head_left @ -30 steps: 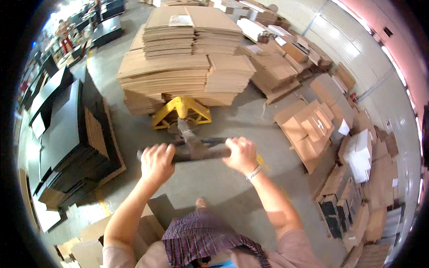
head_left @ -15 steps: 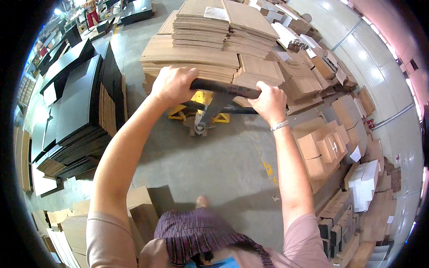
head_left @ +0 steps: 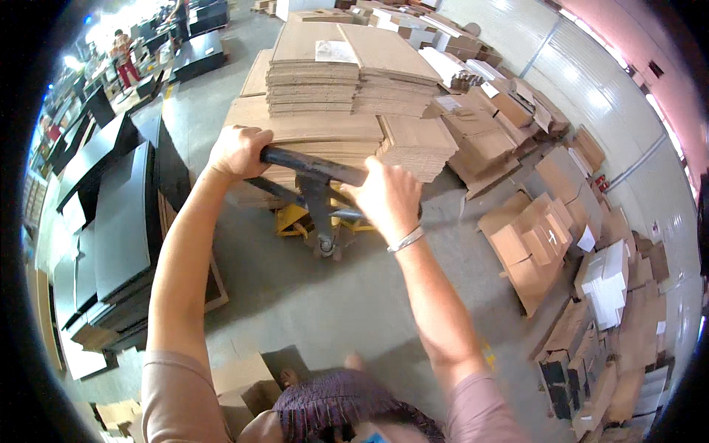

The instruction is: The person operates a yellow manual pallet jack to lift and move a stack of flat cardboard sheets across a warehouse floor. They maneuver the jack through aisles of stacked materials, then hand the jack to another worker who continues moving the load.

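Both my hands grip the dark handle bar (head_left: 314,161) of a pallet jack, which tilts down toward the right. My left hand (head_left: 240,151) is closed round its left end, and my right hand (head_left: 389,196) is closed round its right part. Below the bar, a shaft runs to the jack's yellow base (head_left: 293,219) and its small wheels. Just beyond stands a tall load of flat cardboard sheets (head_left: 310,131) in stacked layers, with a white paper (head_left: 334,51) on top. The jack's forks are hidden by the load.
Stacks of black panels (head_left: 122,221) rise close on the left. Along the right wall lie flattened cartons (head_left: 528,247) and white boxes (head_left: 605,284). An open carton (head_left: 247,380) sits near my feet. A person (head_left: 122,55) in red trousers is far off at the left.
The handle bar has swung left and tilted, its right end now lower. Both hands moved left with it, still gripping. The cardboard load appears shifted left and lower in view.
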The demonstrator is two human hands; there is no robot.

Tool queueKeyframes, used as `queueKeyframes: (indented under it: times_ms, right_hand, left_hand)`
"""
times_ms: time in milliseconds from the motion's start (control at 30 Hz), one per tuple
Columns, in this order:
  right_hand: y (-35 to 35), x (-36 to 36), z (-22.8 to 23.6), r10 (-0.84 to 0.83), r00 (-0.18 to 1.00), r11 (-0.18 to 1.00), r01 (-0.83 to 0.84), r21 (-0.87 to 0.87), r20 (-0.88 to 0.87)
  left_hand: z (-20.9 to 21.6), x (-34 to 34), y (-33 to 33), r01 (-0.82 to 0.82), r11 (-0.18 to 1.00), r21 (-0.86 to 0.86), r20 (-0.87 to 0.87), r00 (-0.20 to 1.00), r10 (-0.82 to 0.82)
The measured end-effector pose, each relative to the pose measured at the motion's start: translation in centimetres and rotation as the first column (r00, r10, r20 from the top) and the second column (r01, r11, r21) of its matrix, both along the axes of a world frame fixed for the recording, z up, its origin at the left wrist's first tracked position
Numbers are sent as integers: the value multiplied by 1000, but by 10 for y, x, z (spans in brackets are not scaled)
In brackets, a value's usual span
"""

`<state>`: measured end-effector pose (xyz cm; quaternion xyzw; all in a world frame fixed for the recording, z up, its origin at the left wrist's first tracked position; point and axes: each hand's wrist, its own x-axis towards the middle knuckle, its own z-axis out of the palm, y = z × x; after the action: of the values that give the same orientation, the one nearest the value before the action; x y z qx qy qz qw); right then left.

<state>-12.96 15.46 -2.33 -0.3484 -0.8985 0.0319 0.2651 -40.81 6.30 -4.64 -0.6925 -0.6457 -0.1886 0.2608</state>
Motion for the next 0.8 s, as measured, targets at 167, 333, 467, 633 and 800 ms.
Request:
queueKeyframes:
  times_ms: [167, 333, 467, 633, 800]
  right_hand:
    - [16, -26, -1, -4, 998, 1000, 3, -15, -58]
    - [82, -55, 3, -132, 990, 984, 136, 115, -45]
    - [139, -83, 4, -219, 976, 959, 216, 181, -5]
    - [224, -120, 4, -312, 949, 925, 311, 219, -31]
    - [253, -132, -4, -370, 929, 879, 359, 315, -24]
  left_hand:
    - [3, -44, 29, 40, 999, 1, -21, 999, -40]
    - [18, -62, 90, 32, 999, -5, 14, 999, -32]
    - [25, -82, 145, 5, 1000, -20, 40, 999, -4]
    - [37, -107, 226, -25, 996, -90, 97, 995, 34]
    - [14, -124, 267, 63, 998, 5, 86, 994, -63]
